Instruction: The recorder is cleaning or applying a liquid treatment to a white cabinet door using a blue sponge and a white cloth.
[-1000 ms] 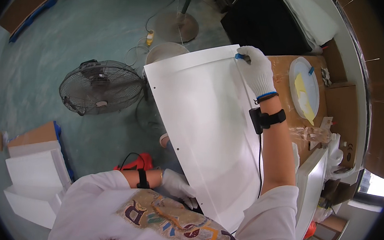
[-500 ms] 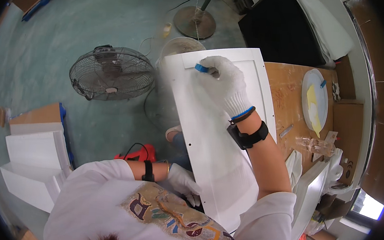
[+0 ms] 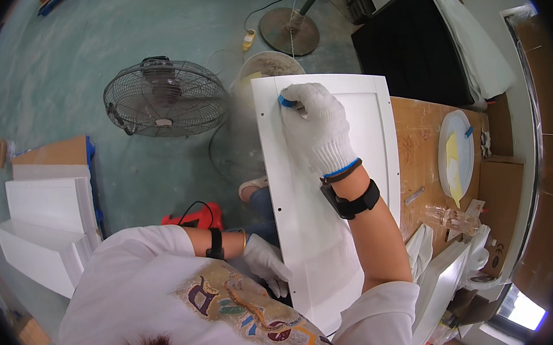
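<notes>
A long white panel [image 3: 310, 241] with a raised border lies in front of me. Over its far left part is my right hand [image 3: 317, 120], in a white knit glove. Its fingers are closed on a small blue sanding block [image 3: 286, 101], pressed to the border near the left edge. Gloved as well, my left hand [image 3: 265, 260] is at the panel's near left edge, its fingers curled on that edge and partly hidden. Pale dust hangs by the panel's left side.
Left of the panel stands a black fan [image 3: 165, 97]; a dusty bucket [image 3: 270, 62] sits beyond it. The wooden table [image 3: 417, 145] holds an oval white plate [image 3: 450, 125] and a clear bottle [image 3: 461, 221]. White panels [image 3: 43, 205] are stacked at left, near a red object [image 3: 203, 215].
My right hand has slid left across the panel with the blue sanding block, toward its left border. My left hand stays at the near edge. The whole view has shifted slightly.
</notes>
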Tool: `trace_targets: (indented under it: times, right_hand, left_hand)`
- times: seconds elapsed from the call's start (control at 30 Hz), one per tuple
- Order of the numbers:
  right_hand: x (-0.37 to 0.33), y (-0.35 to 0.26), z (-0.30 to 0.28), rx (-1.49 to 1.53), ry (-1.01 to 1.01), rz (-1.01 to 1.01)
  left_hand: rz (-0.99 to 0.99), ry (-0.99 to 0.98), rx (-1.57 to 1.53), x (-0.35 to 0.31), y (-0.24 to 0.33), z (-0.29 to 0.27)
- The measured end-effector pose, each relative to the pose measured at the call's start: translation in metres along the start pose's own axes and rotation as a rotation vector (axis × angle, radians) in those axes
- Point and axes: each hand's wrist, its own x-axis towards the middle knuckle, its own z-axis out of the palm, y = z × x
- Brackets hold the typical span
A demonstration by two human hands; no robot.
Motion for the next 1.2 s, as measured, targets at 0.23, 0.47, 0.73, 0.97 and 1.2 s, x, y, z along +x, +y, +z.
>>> trace_targets:
  times: [0.23,0.47,0.73,0.97,1.2]
  right_hand:
    - [-0.001,0.0,-0.007,-0.001,-0.016,-0.01]
    - [0.0,0.001,-0.006,-0.091,-0.033,-0.071]
    - [-0.004,0.009,-0.007,0.014,-0.004,-0.047]
    - [-0.006,0.019,-0.012,-0.094,0.05,-0.033]
    - [-0.004,0.029,-0.023,-0.121,0.121,-0.015]
  left_hand:
    - [0.008,-0.021,0.001,0.001,0.0,-0.001]
    - [0.012,-0.021,0.004,-0.001,0.0,0.0]
    - [-0.008,-0.06,0.006,0.0,-0.002,-0.005]
    - [-0.018,-0.07,0.013,0.001,-0.001,-0.008]
    - [0.002,-0.036,0.003,-0.002,0.001,-0.001]
